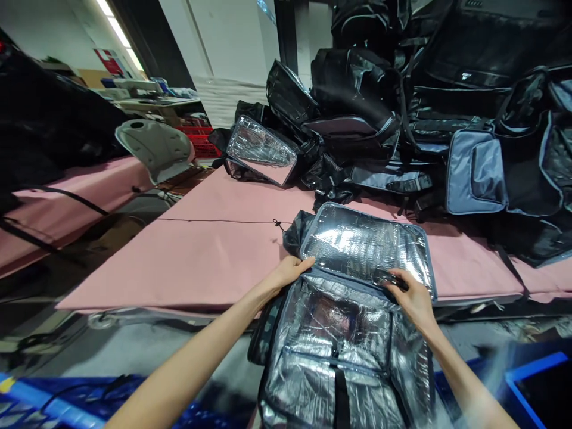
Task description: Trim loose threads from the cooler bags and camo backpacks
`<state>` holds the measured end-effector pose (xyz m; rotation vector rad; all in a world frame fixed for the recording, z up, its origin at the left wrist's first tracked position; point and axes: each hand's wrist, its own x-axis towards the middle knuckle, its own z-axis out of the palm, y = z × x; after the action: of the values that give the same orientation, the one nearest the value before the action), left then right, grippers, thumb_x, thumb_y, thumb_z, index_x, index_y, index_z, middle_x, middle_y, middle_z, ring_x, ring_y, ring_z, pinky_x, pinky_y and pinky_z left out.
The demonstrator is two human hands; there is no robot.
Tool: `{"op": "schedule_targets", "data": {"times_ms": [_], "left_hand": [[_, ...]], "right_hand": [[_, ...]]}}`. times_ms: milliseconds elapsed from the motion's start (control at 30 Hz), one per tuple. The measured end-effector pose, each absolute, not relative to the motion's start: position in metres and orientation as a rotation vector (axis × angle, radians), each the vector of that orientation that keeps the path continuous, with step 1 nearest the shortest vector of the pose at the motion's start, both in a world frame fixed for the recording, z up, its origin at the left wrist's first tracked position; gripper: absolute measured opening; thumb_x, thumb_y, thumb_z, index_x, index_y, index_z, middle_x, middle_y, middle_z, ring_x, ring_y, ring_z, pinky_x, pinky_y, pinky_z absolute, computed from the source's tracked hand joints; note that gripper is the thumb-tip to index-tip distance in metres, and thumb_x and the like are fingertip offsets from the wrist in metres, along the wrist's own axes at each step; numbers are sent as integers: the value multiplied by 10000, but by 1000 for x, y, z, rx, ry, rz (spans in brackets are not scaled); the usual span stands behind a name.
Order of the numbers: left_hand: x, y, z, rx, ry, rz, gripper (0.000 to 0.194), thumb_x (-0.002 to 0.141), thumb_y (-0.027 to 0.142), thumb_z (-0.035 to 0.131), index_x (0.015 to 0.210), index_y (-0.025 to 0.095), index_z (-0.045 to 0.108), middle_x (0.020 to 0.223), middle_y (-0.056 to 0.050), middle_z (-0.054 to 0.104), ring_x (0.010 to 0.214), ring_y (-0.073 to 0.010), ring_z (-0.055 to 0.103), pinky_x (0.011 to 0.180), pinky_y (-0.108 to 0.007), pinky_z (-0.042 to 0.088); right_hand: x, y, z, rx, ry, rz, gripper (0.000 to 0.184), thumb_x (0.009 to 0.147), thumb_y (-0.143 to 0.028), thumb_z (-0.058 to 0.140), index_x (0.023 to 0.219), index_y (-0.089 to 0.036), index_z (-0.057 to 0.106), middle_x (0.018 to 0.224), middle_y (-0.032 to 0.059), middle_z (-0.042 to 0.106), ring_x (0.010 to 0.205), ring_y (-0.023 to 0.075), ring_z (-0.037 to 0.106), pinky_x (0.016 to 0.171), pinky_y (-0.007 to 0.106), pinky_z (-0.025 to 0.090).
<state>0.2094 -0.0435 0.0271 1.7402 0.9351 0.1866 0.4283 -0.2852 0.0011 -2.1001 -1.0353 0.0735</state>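
Note:
An open insulated cooler bag (339, 333) with silver foil lining hangs over the near edge of the pink table (214, 250). Its foil-lined lid (366, 247) lies flat on the table. My left hand (290, 271) rests on the lid's near left corner, fingers on the bag's rim. My right hand (411, 295) lies on the lid's near right part, fingers closed over a small dark object, probably a zipper pull or tool; I cannot tell which.
A big heap of black and grey-blue bags (402, 119) fills the table's far right. Another foil-lined bag (261, 149) lies open at the back. A grey plastic chair (154, 146) stands left of the table. Blue crates (536, 381) sit on the floor near me.

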Motion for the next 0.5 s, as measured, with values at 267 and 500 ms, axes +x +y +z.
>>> {"op": "schedule_targets", "data": {"times_ms": [267,500], "left_hand": [[233,-71,31,1158,978,310,180,513,195,731,578,94,598,533,-63,624,487,-167,577,515,-277,481],[217,-89,18,1005,766,478,328,432,212,789,688,76,635,606,-65,658,503,-148,586,520,-257,484]], "right_hand": [[399,-275,14,-2120,-1148,173,379,787,-468,522,1080,-228,537,994,44,644,871,217,610,726,316,448],[361,-242,27,-2042,-1386,-47,140,828,-317,524,838,-210,614,832,19,634,809,172,576,721,280,397]]}}
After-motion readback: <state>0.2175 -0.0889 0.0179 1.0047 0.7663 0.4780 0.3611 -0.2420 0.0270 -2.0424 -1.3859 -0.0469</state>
